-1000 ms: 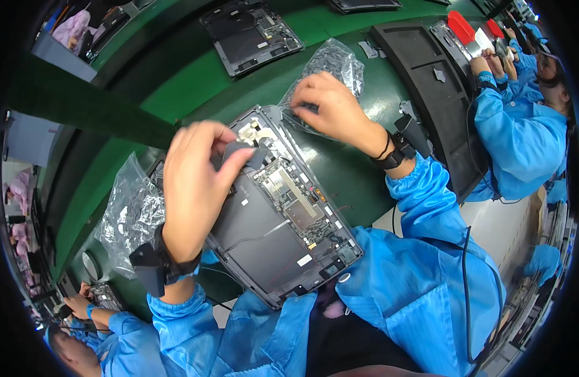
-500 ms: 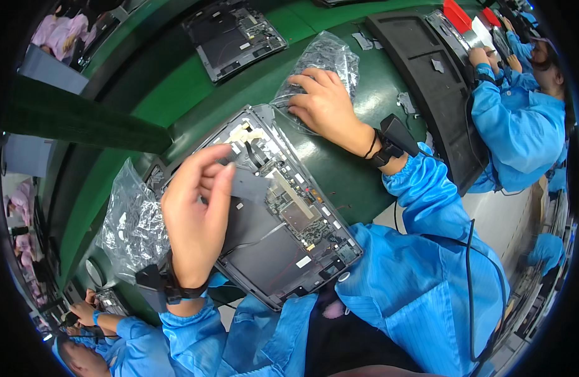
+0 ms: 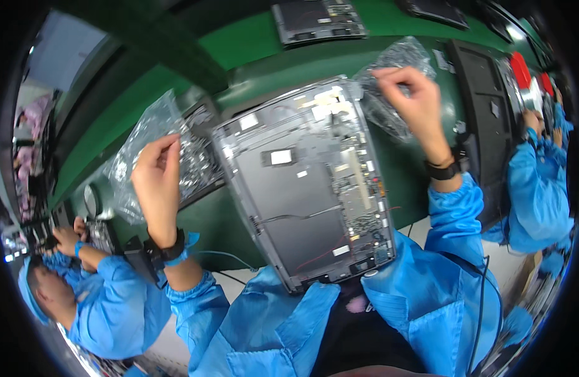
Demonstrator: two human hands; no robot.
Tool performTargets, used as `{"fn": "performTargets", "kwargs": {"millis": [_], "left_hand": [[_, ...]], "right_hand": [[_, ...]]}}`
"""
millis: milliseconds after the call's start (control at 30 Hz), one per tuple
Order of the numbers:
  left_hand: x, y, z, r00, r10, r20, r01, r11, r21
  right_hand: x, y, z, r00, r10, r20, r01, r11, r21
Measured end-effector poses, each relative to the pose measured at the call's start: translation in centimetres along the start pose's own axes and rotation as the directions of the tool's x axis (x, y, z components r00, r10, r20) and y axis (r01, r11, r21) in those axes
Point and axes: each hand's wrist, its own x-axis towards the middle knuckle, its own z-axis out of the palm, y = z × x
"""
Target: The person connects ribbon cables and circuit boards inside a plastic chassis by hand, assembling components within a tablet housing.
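An opened device chassis [image 3: 289, 195], dark grey and thin, lies tilted in front of me, its near end against my lap. Along its right side runs a circuit board [image 3: 358, 188]; cream tape pieces [image 3: 324, 103] sit near the far right corner. My left hand [image 3: 157, 179] is raised left of the chassis, over a clear plastic bag [image 3: 145, 163], its fingers curled and fingertips together. Beyond the chassis's right edge, my right hand [image 3: 415, 103] hovers in front of a second clear bag [image 3: 390, 75], thumb and index finger pinched. Whatever either pinch holds is too small to make out.
Another opened chassis [image 3: 318, 22] lies on the green shelf at the back. A black tray [image 3: 487, 113] stands at the right, with a red bin [image 3: 520, 70] beyond it. Co-workers in blue sit at left [image 3: 107, 301] and right [image 3: 537, 182]. A green post [image 3: 170, 47] rises at the back left.
My left hand has moved left off the chassis, and the translucent grey film no longer shows in it. My right hand has lifted from the right bag into a pinch. The view has shifted.
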Motion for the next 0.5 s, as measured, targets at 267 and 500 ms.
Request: {"fn": "performTargets", "kwargs": {"millis": [267,500], "left_hand": [[-1.5,-2.9,2.8,0.961,0.250,0.118,-0.272,0.931,0.244],[-1.2,-2.9,4.8,0.964,0.237,0.123,-0.263,0.916,0.303]], "right_hand": [[2.4,-4.7,-1.3,0.983,0.160,0.091,-0.181,0.932,0.314],[4.5,-7.2,-0.8,0.961,0.130,0.243,-0.187,0.956,0.227]]}}
